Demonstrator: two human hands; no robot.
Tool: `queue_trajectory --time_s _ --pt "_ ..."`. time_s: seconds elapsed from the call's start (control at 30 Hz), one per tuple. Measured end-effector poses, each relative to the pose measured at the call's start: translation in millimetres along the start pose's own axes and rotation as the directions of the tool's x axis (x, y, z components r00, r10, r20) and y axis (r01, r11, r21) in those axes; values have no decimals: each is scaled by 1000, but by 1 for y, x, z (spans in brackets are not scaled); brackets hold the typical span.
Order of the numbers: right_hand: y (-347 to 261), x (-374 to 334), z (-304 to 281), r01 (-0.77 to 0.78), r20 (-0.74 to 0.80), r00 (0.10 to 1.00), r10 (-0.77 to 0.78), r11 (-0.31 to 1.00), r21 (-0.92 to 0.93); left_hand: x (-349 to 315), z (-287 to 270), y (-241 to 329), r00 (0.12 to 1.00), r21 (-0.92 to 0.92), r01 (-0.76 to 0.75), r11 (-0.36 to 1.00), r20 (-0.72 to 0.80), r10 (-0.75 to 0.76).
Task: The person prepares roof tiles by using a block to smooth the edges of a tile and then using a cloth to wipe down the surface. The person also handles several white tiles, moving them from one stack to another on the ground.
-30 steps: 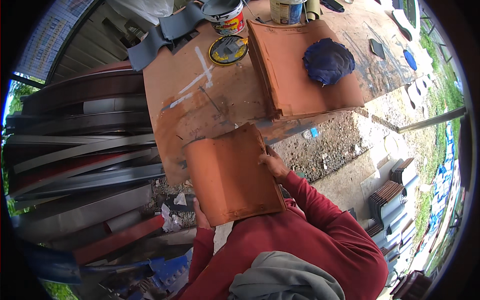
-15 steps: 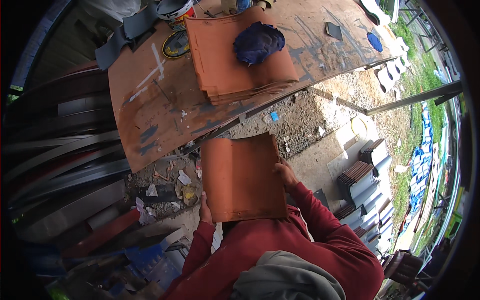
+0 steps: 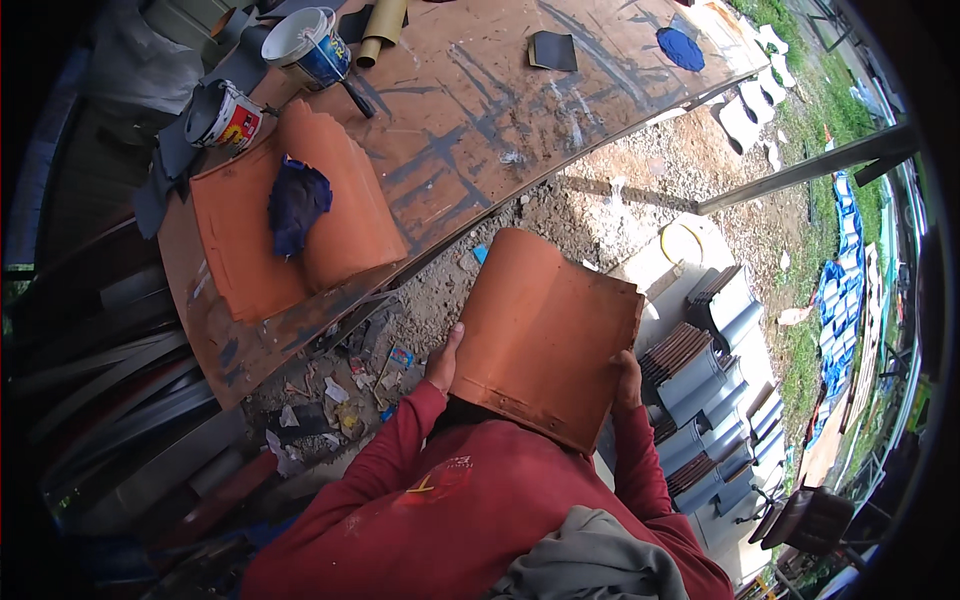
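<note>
An orange curved roof tile is held in front of my body, tilted, between both hands. My left hand grips its left edge, thumb up along the side. On the opposite edge my right hand is closed, its other fingers hidden behind the tile. Beyond, on the work table, lie more orange roof tiles, with a crumpled dark blue cloth on top.
The brown table carries a white paint bucket, a smaller paint can and a dark square sheet. Stacked grey-faced tiles stand on the ground at right. A metal post crosses nearby; long panels fill the left.
The view has turned toward the right. The held tile has swung right and tilted clockwise, with both hands still on its edges. The tiles on the table now appear farther left.
</note>
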State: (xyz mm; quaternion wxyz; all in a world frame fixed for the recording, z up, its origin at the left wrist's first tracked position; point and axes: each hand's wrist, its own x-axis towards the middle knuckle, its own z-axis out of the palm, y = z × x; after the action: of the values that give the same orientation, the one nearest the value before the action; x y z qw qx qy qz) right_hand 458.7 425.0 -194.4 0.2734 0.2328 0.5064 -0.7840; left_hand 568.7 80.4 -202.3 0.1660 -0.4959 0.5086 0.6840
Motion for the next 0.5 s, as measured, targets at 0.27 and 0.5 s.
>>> queue_trajectory --time_s 0.27,0.5 --pt "-120 123 57 153 139 981 -136 981 -120 42 65 111 939 -217 -344 914 -55 340" --pt "-224 291 190 130 277 959 -52 953 -273 139 69 220 935 -413 -355 839 -171 311"
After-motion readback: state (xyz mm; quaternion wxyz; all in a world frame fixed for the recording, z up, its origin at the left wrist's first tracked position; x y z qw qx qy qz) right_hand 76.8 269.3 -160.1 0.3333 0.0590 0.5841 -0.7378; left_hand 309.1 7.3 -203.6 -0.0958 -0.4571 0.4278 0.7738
